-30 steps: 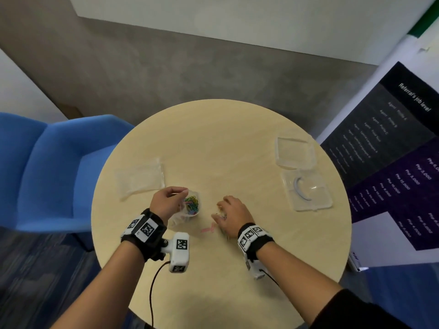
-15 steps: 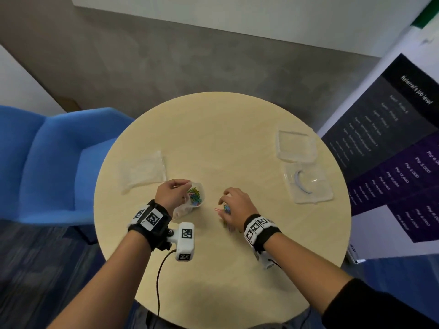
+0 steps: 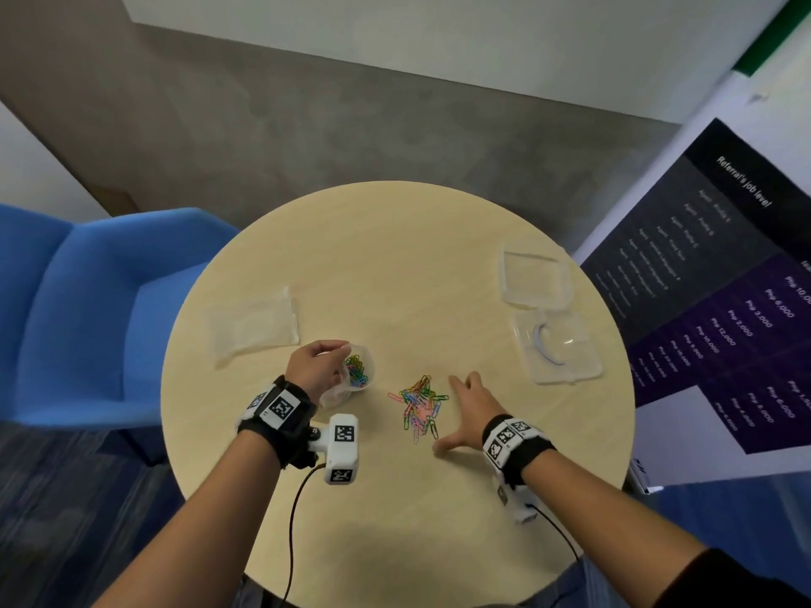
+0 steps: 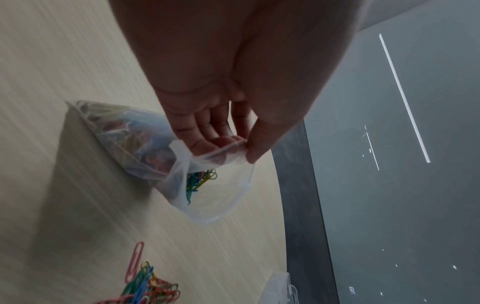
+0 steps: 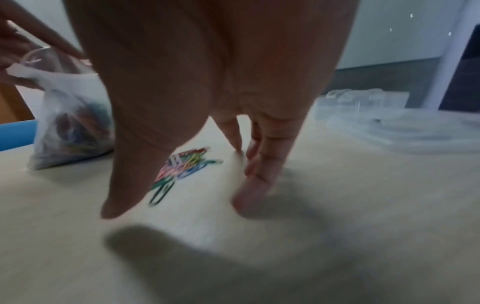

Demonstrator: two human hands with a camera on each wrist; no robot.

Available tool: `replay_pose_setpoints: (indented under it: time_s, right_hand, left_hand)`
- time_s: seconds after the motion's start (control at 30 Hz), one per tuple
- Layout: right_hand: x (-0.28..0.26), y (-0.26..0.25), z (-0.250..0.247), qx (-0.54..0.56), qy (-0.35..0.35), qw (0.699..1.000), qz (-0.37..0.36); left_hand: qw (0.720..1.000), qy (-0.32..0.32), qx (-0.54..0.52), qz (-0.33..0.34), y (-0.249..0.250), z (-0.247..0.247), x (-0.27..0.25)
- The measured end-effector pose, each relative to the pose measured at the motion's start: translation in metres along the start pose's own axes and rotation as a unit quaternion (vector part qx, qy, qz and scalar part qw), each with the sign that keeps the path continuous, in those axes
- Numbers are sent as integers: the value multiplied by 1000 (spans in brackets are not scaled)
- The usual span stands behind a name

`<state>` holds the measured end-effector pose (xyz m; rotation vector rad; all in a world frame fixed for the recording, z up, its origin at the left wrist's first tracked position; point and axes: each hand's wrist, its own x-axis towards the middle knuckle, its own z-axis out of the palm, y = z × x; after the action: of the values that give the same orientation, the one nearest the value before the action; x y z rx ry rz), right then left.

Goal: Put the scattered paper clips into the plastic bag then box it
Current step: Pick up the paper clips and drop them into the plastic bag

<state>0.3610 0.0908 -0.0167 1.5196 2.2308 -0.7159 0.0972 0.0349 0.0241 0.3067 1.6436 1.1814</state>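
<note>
Left hand (image 3: 313,366) pinches the rim of the thin clear plastic bag (image 4: 166,152), thumb against fingers, holding its mouth open toward 3 o'clock; part-filled, the bag sits at table centre-left. Loose pile of coloured wire paper clips (image 3: 419,405) lies just right of it, long axis roughly 12-to-6. Right hand (image 3: 471,410), fingers spread and holding nothing, sits at the pile's 3 o'clock. Clips look light, stiff and slippery: probably better scooped than pinched. Bag is floppy; hold by rim. Clear plastic box (image 3: 555,346) at 2 o'clock.
</note>
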Motion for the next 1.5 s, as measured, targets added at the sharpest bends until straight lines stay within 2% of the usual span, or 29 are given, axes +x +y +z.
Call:
replay_pose_setpoints:
  time_s: [0.2,0.4,0.6,0.8,0.87,0.97,1.03,1.1,1.17,1.23,1.27,1.3,1.33,1.43,1.5]
  right_hand:
    - [11,-21,18,12,43,996,-71]
    - [12,-28,18,-80,59,982,-162]
    - [12,-33,25,-121,94,958,-242]
    - [15,-47,13,-148,79,959,-230]
    - [20,-49,7,-81,78,976,-185]
    - [32,-46,-3,116,109,984,-83]
    - [36,-40,-8,271,128,954,-13]
    - [33,-36,-14,416,124,900,32]
    - [29,-38,-24,530,114,839,39]
    - [21,-53,-40,628,73,774,15]
    - [17,-61,-46,656,54,753,-5]
    - [15,-70,-50,646,41,762,-22]
    - [13,-79,-52,619,36,784,-37]
    - [14,-104,-52,433,90,896,-38]
    - [14,-121,-57,353,114,928,-42]
  left_hand:
    - [1000,13,-7,-8,-8,8,0]
    - [1000,17,-10,-13,-10,6,-2]
    - [999,24,-21,-14,-6,11,1]
    - [999,-2,-38,-33,-2,15,-3]
    - [999,-6,-37,-36,-2,15,-4]
    - [999,-5,-35,-39,-2,15,-6]
    - [999,-4,-35,-41,-1,16,-8]
    - [999,-2,-34,-40,-1,17,-8]
    - [999,-1,-33,-39,-1,20,-9]
    - [999,3,-30,-35,0,26,-10]
    - [999,6,-27,-32,0,29,-11]
    - [999,9,-24,-26,1,33,-12]
    - [1000,11,-20,-20,2,36,-13]
    - [1000,3,-4,-7,5,41,-19]
    - [1000,2,7,4,7,37,-22]
